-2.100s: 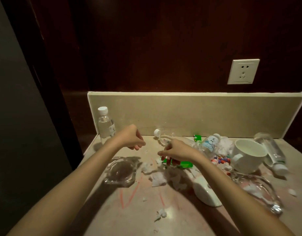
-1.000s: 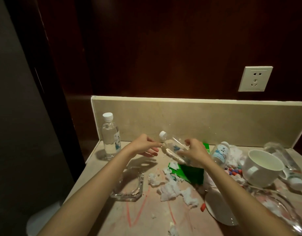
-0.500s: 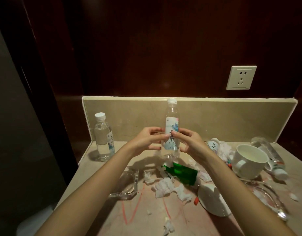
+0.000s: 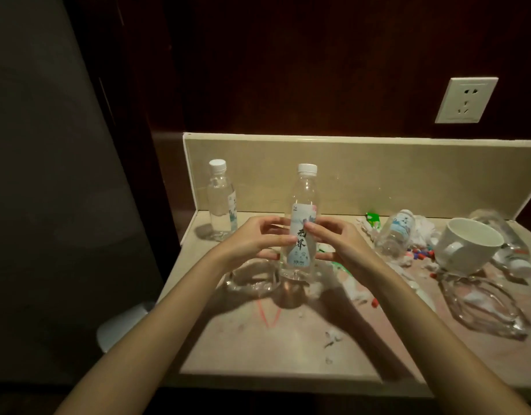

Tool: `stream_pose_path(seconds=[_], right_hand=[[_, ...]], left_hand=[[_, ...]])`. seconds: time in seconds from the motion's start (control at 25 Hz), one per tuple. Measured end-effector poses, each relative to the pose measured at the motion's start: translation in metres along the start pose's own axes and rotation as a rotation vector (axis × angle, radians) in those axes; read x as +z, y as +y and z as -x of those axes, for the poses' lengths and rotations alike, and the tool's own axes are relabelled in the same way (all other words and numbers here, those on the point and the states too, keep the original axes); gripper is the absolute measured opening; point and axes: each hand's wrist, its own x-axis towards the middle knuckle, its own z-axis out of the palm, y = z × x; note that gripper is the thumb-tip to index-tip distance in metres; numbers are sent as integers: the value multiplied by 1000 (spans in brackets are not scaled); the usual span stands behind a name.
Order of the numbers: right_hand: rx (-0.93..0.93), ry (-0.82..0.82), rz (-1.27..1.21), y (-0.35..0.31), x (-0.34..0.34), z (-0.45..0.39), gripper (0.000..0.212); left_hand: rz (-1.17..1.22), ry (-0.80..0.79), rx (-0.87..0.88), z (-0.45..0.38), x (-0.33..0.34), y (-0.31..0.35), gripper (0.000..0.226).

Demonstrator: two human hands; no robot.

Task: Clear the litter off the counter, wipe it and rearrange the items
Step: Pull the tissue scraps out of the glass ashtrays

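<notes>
A clear plastic water bottle (image 4: 303, 205) with a white cap and a pale label is held upright above the beige counter (image 4: 258, 348). My left hand (image 4: 252, 241) grips its left side and my right hand (image 4: 336, 239) grips its right side, fingers curled on the label. Below it lie a glass ashtray (image 4: 252, 280), torn white tissue scraps (image 4: 354, 290) and red marks (image 4: 268, 317) on the counter. A green wrapper is mostly hidden behind my right hand.
A second upright bottle (image 4: 220, 202) stands at the back left corner. To the right are a tipped bottle (image 4: 396, 232), a white mug (image 4: 465, 247), another lying bottle (image 4: 510, 244), coloured beads (image 4: 418, 253) and a glass dish (image 4: 483, 307). A wall socket (image 4: 465, 100) is above.
My right hand lifted the lying bottle from the litter and stood it upright. My left hand came in and took hold of its other side. The view shifted left.
</notes>
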Motion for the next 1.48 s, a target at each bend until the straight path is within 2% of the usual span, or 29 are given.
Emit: stream_pose_path(seconds=[0.16,0.24,0.32,0.4,0.48,0.56,0.68,0.84,0.96,1.08,1.32,1.48], right_hand=[[-51,-41,60,-8,44,33,57],[-92,-86,89,-18,67,52,50],[-121,-141,121,-24,90,75,40],[-132,-195,102,-19,114,101,39],[-112,-253,73,-2,140,128,40],[-59,-325,44,25,166,158,39],[12,-417,44,69,200,189,36],[42,-509,186,132,241,213,43],[74,-591,286,185,263,223,58],[118,-618,382,253,283,234,68],[239,-633,536,400,329,272,59],[248,-662,570,472,347,281,58]], left_hand=[[-40,65,6,60,-16,-6,42],[-72,94,-1,96,-21,-6,50],[-95,113,-25,137,-26,-6,49],[-101,117,-58,181,-28,-13,44],[-108,136,-97,225,-27,-33,49],[-53,172,-136,270,-18,-62,56],[-28,219,-178,318,-9,-108,53],[-144,238,-251,356,-17,-180,56],[-250,208,-325,366,-19,-245,61],[-323,169,-403,371,-8,-314,61],[-501,141,-506,397,32,-465,58],[-520,188,-547,403,48,-528,63]])
